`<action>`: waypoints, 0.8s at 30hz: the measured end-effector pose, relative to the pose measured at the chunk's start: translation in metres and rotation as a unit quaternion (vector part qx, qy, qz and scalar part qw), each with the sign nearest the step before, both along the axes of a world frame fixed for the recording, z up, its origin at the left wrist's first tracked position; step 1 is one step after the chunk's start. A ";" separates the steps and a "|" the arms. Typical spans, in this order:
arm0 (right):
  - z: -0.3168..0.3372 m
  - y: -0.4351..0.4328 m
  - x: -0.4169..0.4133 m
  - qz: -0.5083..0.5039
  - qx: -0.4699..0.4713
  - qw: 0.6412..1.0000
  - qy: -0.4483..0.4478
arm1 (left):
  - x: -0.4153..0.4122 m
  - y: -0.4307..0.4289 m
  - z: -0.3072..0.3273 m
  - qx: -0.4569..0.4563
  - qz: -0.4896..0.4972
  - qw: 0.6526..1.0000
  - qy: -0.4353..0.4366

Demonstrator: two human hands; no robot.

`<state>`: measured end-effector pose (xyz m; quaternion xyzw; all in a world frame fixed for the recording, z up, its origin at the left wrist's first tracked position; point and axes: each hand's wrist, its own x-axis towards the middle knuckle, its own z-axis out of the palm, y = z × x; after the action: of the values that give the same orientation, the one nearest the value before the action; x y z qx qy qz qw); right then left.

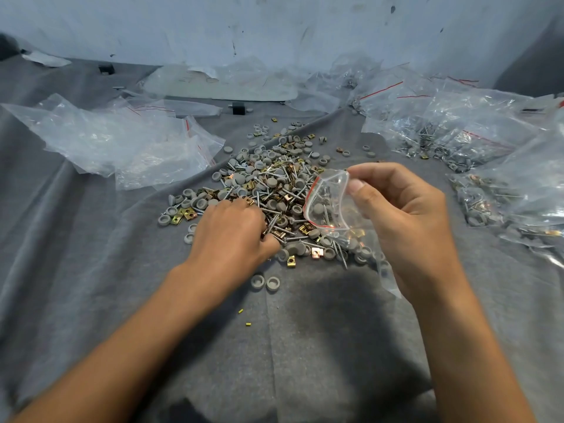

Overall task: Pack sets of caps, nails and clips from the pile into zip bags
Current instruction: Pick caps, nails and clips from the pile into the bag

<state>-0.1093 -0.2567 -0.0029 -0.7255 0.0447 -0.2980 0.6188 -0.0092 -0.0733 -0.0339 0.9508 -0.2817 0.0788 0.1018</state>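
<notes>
Grey round plastic caps (276, 182), thin silver nails (293, 193) and brass-coloured square metal clips (189, 213) lie mixed in a pile (259, 178) at the middle of a grey felt cloth (305, 346). The left hand (235, 236) rests knuckles-up on the pile's near edge, its fingers curled round a few nails. The right hand (406, 215), raised just right of the pile, pinches a small clear zip bag (331, 206) with a red seal strip. The bag's mouth gapes, and caps and nails sit inside. Empty clear bags (122, 145) lie crumpled to the left, and filled bags (451, 138) are heaped to the right. A scuffed pale wall (274, 25) stands behind.
</notes>
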 end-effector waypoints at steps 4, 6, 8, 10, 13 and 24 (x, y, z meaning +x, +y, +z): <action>-0.001 -0.001 0.000 0.002 -0.001 1.000 -0.001 | 0.000 0.001 0.001 -0.016 0.003 1.000 0.015; -0.001 -0.001 0.000 0.004 -0.003 1.000 0.000 | 0.001 0.002 0.001 0.004 -0.001 1.000 0.001; 0.000 0.000 0.000 0.005 -0.005 1.000 0.002 | 0.002 0.002 0.001 0.019 -0.007 1.000 -0.016; 0.000 0.001 0.000 0.005 -0.006 1.000 0.003 | 0.002 0.001 -0.001 0.013 -0.010 1.000 -0.012; 0.000 0.001 0.000 0.006 -0.003 1.000 0.007 | 0.001 0.001 -0.001 -0.025 -0.006 1.000 0.009; -0.002 0.000 0.001 0.008 -0.009 1.000 0.006 | 0.006 0.011 0.027 -0.274 -0.019 0.960 0.043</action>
<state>-0.1081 -0.2569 -0.0050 -0.7334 0.0399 -0.2889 0.6140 -0.0034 -0.0620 -0.0072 0.8833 -0.2627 0.1099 0.3724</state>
